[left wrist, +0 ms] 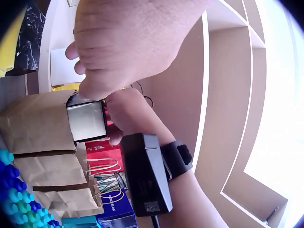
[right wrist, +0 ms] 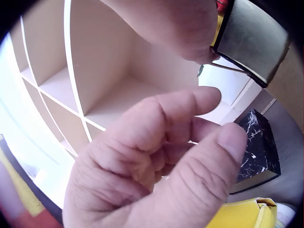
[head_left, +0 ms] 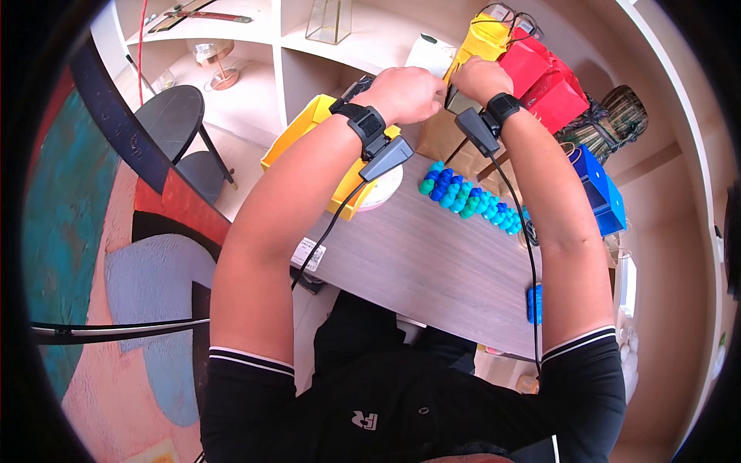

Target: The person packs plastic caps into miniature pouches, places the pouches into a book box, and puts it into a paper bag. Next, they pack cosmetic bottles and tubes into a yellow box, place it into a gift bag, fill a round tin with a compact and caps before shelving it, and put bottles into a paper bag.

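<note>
My right hand [head_left: 482,79] grips the edge of a small box-like thing [left wrist: 87,122] with black edges and a pale grey face. A thin cord shows beside that thing in the right wrist view. My left hand [head_left: 405,94] is just to the left of it. In the right wrist view, the left hand's fingers [right wrist: 187,102] curl loosely, apart from the thumb, around nothing. Brown kraft paper bags [left wrist: 40,123] stand against the black-edged thing. Behind my right hand is a yellow bag [head_left: 485,42], with red bags [head_left: 540,77] beside it.
A yellow open box [head_left: 282,147] and a black marbled box [right wrist: 259,147] stand left. Knobbly blue and turquoise pieces [head_left: 471,197] line the wooden tabletop [head_left: 409,262]. Blue bags [head_left: 598,189] stand right. Shelves [head_left: 378,42] rise behind, and a cable [head_left: 332,228] trails from each wrist.
</note>
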The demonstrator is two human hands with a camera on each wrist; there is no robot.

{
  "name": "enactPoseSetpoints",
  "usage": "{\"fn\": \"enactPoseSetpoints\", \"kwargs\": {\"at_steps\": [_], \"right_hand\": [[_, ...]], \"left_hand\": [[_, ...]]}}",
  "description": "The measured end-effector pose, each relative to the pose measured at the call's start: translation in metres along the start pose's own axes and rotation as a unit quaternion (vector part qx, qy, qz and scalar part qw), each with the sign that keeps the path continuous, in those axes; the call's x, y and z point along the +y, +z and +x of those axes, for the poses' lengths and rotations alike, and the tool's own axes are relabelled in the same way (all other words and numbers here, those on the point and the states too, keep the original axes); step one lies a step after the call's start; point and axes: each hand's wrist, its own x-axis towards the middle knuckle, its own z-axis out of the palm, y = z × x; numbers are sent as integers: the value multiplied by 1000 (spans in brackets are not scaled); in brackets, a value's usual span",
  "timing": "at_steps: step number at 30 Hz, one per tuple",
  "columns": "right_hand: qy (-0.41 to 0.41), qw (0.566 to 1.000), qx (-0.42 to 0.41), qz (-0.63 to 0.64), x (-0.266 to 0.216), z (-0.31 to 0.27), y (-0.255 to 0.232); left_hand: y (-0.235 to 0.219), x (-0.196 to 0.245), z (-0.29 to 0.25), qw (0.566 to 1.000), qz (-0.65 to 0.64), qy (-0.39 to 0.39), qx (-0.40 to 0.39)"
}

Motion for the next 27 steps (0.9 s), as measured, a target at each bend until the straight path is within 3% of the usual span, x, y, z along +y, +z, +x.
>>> {"fn": "enactPoseSetpoints", "kwargs": {"at_steps": [12,14,16,20,22,24,27], "right_hand": [[-10,998,-58,-24,-7,-15,46],[-20,997,-73,-14,1,-14,41],[-28,994,-77,74,10,-10,37],[-25,988,-33,150,34,-43,-19],[-76,986,73,129,67,-58,-34],[-95,970,127,182,98,-95,-57],[-81,955,160,238,151,-146,-70]], "left_hand": [[10,-9,6,998,-33,-55,18],[11,-11,8,998,-37,-56,16],[13,-11,11,998,-40,-55,15],[19,-6,18,997,-34,-65,25],[23,-1,22,997,-31,-60,23],[25,5,27,997,-43,-49,-48],[34,15,32,997,-9,-25,-71]]}}
